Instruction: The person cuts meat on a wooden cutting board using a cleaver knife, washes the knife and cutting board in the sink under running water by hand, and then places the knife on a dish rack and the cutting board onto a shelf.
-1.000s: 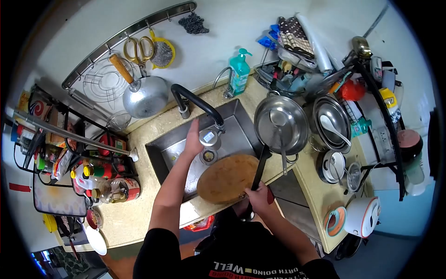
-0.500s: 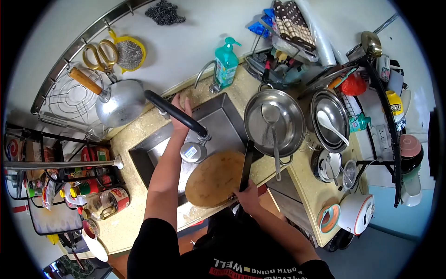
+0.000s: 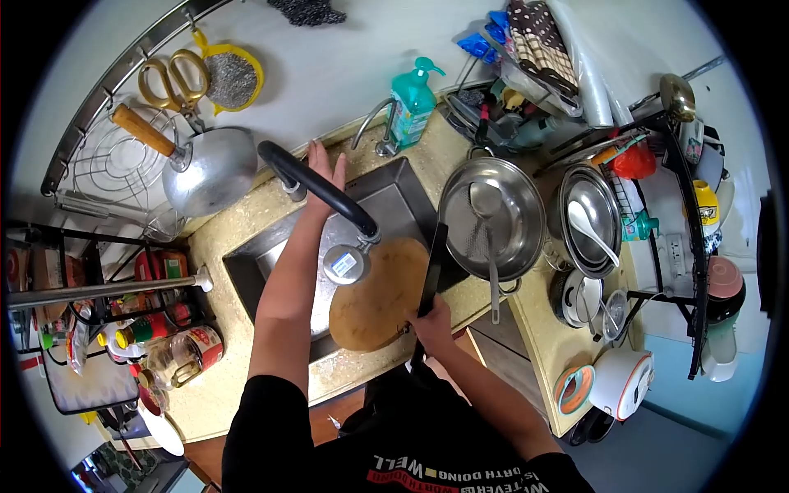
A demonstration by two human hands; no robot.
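A round wooden cutting board (image 3: 380, 300) rests tilted in the steel sink (image 3: 400, 193), beneath the faucet (image 3: 329, 197). Against the board's right edge stands a dark-bladed knife (image 3: 434, 267). My right hand (image 3: 431, 326) grips the knife low down, close to the board; whether it also holds the board I cannot tell. My left hand (image 3: 325, 179) reaches behind the faucet with its fingers stretched out, nothing visible in them. The faucet's round head hangs over the board's upper left part; no running water can be made out.
Right of the sink stands a steel pan (image 3: 493, 218) with a spoon inside, beside stacked steel bowls (image 3: 590, 226). A green soap bottle (image 3: 411, 107) is at the back. Bottles and jars (image 3: 185, 357) line the left. A wok (image 3: 209, 172) hangs on the wall.
My left hand's fingers are spread wider behind the faucet. The board has turned and shifted slightly up, and the knife in my right hand has risen slightly. The view has moved a little.
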